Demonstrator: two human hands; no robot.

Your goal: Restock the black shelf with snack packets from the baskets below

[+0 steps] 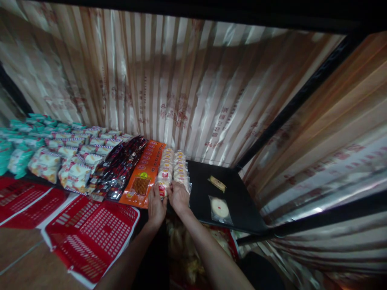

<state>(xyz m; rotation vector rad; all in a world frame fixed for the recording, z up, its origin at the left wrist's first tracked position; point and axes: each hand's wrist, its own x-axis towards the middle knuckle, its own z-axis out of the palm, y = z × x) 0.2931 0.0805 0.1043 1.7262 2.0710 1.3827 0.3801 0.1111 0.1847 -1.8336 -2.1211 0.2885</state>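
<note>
At the front of a row of wrapped white round snacks (165, 164), my left hand (157, 204) and my right hand (179, 196) close in from both sides on a clear-wrapped white snack packet (162, 189) with a red label. The fingers of both hands curl against its edges. Just beyond my right hand runs a second row of similar white packets (180, 169). Left of my left hand lies a flat orange snack bag (141, 183) with brown sticks printed on its front.
Dark shiny packets (119, 167), cream snack bags (75, 173) and green bags (21, 159) fill the black shelf's left. A wrapped flat round cake (219, 208) and a small yellowish packet (217, 184) lie right. Red baskets (99, 225) stand below; a dark post (290, 108) slants at right.
</note>
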